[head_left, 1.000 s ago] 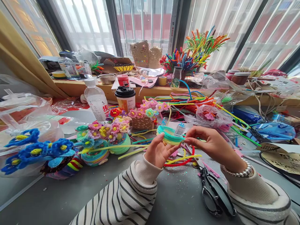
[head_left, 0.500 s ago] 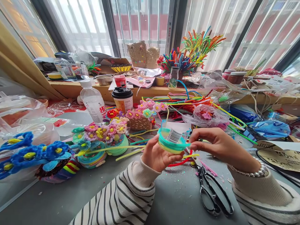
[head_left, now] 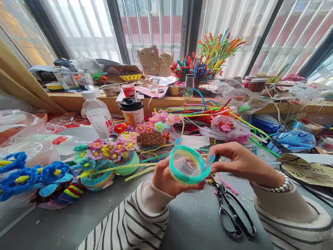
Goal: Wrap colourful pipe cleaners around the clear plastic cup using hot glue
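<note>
In my left hand rests a small clear plastic cup with a barcode label, tilted so its opening faces me. Fuzzy teal and pale yellow pipe cleaner is wound in rings around it. My left fingers curl under and around the cup. At its right side, my right hand pinches the teal pipe cleaner between thumb and forefinger; the exact end is hidden by the fingers. Blue bits stick up at the cup's edge. Black-handled scissors lie on the grey table below my right hand.
Pipe-cleaner flower pots and blue flowers stand at left. Behind are a water bottle, a lidded coffee cup, a flower basket and a heap of loose pipe cleaners. Pink scraps lie by the scissors.
The cup has tipped toward me, so its opening and inside now show. My right hand stays at its right side, and the view has shifted slightly.
</note>
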Motion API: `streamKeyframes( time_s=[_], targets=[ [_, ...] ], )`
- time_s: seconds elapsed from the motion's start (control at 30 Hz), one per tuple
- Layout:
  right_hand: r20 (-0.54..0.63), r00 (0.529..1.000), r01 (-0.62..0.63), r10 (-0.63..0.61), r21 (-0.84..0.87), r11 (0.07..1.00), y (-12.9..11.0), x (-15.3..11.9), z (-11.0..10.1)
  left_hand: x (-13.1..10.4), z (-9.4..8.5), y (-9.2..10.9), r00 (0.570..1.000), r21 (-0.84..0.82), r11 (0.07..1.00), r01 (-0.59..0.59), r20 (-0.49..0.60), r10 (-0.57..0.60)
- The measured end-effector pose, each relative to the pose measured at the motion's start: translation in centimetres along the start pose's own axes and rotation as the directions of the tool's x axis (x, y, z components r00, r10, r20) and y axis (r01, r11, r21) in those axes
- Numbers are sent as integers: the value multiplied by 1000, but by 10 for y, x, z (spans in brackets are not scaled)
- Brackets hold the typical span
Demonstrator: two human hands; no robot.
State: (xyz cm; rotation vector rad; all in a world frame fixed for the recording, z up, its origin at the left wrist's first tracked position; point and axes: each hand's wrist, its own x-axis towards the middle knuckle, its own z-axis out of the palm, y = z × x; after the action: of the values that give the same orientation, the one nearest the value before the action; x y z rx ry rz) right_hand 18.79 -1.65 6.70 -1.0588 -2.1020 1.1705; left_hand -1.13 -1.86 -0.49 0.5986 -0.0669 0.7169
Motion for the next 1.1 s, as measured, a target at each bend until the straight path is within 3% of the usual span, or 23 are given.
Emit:
streamKeyframes(
  time_s=[0.2, 0.3, 0.4, 0.53, 0.77, 1.0, 1.1],
  targets=[
    [114, 992, 34, -46, 107, 994, 9, 0, -5, -3, 2, -3, 993, 161, 980, 116, -9, -116],
    [153, 986, 39, -70, 194, 980, 12, 0, -7, -5, 1, -4, 983, 264, 951, 160, 42, -178],
    [165, 986, -29, -20, 290, 957, 13, 0, -8, -4, -1, -4, 978, 351, 924, 149, 86, -191],
    [137, 989, -93, 46, 365, 926, 11, 2, -4, -3, -2, -2, 980, 478, 866, 145, 49, -191],
    [45, 994, -107, 97, 431, 896, 6, 3, 1, 1, 6, 1, 993, 631, 773, 62, 42, -114],
    [-139, 984, -79, 114, 238, 968, 8, 6, 0, 6, 3, -8, 994, 752, 655, -74, 2, 110],
    [-183, 977, -79, 111, 179, 981, 11, 7, -1, 6, 4, -9, 992, 808, 585, -62, -17, 128]
  ],
)
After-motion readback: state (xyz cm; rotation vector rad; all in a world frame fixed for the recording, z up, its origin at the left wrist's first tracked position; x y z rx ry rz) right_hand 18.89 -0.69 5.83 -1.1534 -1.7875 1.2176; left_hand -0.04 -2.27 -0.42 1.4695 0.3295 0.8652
